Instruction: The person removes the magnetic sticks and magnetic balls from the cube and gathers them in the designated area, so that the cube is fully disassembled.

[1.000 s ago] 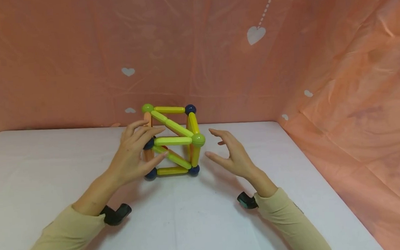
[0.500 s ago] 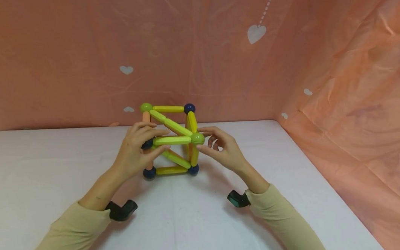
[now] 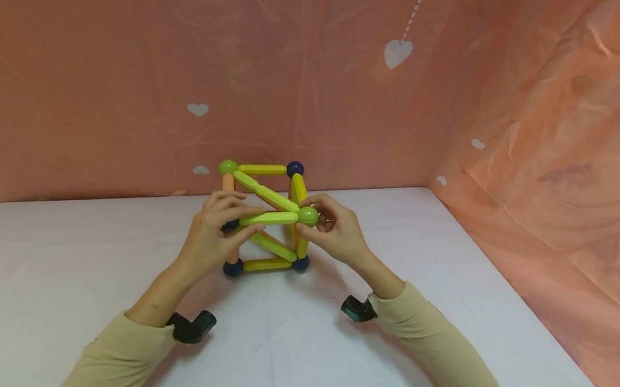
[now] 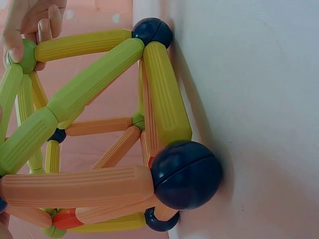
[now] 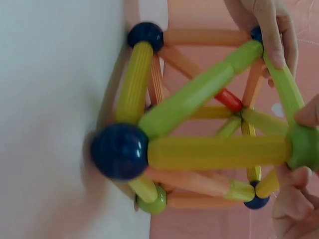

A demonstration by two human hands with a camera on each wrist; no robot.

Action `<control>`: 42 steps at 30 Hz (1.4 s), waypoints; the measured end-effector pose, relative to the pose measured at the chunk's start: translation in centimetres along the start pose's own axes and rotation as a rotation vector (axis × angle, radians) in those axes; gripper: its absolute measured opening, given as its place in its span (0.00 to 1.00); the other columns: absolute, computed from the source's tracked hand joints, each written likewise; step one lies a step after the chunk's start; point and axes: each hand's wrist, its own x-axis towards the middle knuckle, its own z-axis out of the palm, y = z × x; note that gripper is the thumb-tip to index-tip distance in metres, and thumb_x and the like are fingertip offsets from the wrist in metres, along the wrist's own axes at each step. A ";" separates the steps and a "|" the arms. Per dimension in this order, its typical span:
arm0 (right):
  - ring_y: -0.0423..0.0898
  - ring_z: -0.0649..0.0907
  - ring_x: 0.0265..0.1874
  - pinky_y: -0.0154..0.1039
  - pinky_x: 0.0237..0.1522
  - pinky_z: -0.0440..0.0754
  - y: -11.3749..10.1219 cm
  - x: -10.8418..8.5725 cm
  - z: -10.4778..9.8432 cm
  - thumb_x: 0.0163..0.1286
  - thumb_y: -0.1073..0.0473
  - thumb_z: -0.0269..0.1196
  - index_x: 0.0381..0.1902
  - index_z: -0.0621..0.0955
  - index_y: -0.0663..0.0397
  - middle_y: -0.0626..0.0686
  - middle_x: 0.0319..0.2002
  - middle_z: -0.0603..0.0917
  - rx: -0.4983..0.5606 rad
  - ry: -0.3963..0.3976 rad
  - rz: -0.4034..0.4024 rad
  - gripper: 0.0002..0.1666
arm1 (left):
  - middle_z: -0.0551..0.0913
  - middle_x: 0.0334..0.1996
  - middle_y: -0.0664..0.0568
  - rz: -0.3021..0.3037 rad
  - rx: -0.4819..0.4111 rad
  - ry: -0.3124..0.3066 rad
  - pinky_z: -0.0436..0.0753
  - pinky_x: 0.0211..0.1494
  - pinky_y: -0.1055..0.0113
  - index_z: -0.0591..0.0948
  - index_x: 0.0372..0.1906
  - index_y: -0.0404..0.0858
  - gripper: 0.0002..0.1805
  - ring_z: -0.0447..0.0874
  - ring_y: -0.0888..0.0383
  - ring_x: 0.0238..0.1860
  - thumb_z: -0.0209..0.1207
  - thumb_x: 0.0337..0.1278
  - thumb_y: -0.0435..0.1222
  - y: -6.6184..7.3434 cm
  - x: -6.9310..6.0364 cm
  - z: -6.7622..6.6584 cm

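The frame of sticks and balls (image 3: 276, 199) stood on the white table (image 3: 276, 347), between the person's two separated hands. The right hand (image 3: 340, 227) pinched a green ball (image 3: 308, 216) with thumb and finger. The left hand (image 3: 206, 225) gripped around a blue ball (image 3: 231, 225), beside the green stick (image 3: 271, 219) reaching toward the right hand. Beyond both hands hung a pink curtain (image 3: 304, 77).

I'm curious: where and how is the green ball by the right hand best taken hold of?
Probably by its rounded right side, coming from the right and pinching it with thumb nearer the person and fingers beyond. Sticks meet the green ball from the left, behind and below, leaving that side bare. The right hand pinches it from there.
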 end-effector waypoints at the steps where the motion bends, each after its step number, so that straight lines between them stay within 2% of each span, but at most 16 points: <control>1: 0.42 0.69 0.21 0.30 0.22 0.65 -0.1 0.0 0.1 0.57 0.65 0.69 0.47 0.79 0.59 0.57 0.33 0.81 0.004 0.015 0.004 0.19 | 0.83 0.34 0.45 0.001 0.001 0.001 0.73 0.51 0.51 0.87 0.41 0.34 0.17 0.71 0.45 0.54 0.71 0.39 0.24 0.0 0.0 0.0; 10: 0.43 0.77 0.23 0.28 0.27 0.76 -0.6 0.1 1.3 0.52 0.69 0.68 0.43 0.78 0.60 0.60 0.34 0.83 0.050 0.110 0.072 0.19 | 0.84 0.35 0.46 0.003 0.006 0.006 0.74 0.50 0.53 0.87 0.41 0.35 0.17 0.71 0.46 0.54 0.71 0.39 0.24 0.1 0.1 0.1; 17: 0.42 0.75 0.22 0.29 0.25 0.72 -0.6 0.0 2.1 0.52 0.70 0.69 0.42 0.79 0.62 0.61 0.32 0.82 0.055 0.183 0.090 0.18 | 0.84 0.36 0.45 0.003 0.006 0.008 0.73 0.51 0.52 0.87 0.40 0.35 0.17 0.71 0.46 0.53 0.71 0.39 0.24 0.2 0.1 0.2; 25: 0.40 0.70 0.21 0.28 0.24 0.68 -0.5 -0.5 3.0 0.54 0.72 0.66 0.41 0.79 0.63 0.59 0.34 0.81 0.069 0.259 0.053 0.15 | 0.83 0.36 0.44 0.020 0.005 0.019 0.74 0.50 0.53 0.87 0.40 0.35 0.17 0.72 0.45 0.53 0.72 0.38 0.25 0.1 0.0 0.4; 31: 0.42 0.74 0.25 0.28 0.26 0.73 0.0 -0.7 3.4 0.55 0.72 0.65 0.37 0.80 0.64 0.60 0.33 0.82 0.089 0.321 0.015 0.10 | 0.83 0.36 0.44 0.004 0.010 0.018 0.74 0.50 0.51 0.86 0.40 0.34 0.16 0.72 0.46 0.53 0.72 0.38 0.25 0.1 0.0 0.4; 34: 0.43 0.76 0.27 0.28 0.27 0.75 0.0 -0.8 3.1 0.56 0.71 0.65 0.36 0.81 0.64 0.61 0.34 0.83 0.103 0.315 0.026 0.08 | 0.83 0.36 0.44 0.004 0.015 0.017 0.74 0.50 0.51 0.86 0.40 0.34 0.16 0.71 0.45 0.52 0.72 0.38 0.25 0.1 0.1 0.4; 38: 0.40 0.74 0.25 0.27 0.26 0.73 -0.1 -1.0 2.6 0.57 0.70 0.67 0.38 0.80 0.65 0.61 0.35 0.83 0.124 0.277 0.018 0.10 | 0.83 0.36 0.44 0.015 0.023 0.018 0.74 0.50 0.51 0.86 0.40 0.34 0.17 0.71 0.45 0.53 0.72 0.38 0.25 0.2 0.0 0.3; 42: 0.38 0.75 0.25 0.27 0.26 0.73 -0.1 -1.3 2.1 0.59 0.71 0.65 0.41 0.78 0.68 0.65 0.38 0.82 0.209 0.216 0.009 0.12 | 0.83 0.37 0.43 0.013 0.033 0.016 0.74 0.49 0.51 0.86 0.40 0.34 0.18 0.71 0.45 0.53 0.72 0.37 0.24 0.1 0.1 0.2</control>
